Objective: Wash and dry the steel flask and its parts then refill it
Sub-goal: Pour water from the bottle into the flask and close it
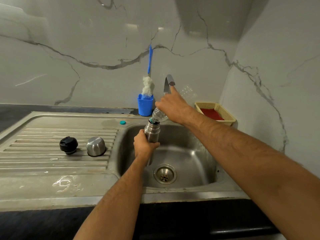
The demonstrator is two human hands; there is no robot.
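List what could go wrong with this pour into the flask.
1. The plastic bottle is tipped steeply by the right hand, its mouth barely at the steel flask opening; water could miss into the sink.
2. The left hand grips the flask in mid-air, so it might slip.

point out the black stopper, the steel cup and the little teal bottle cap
black stopper (68,145), head view, middle of its black body
steel cup (96,146), head view, side of the upturned cup
teal bottle cap (122,122), head view, its top face
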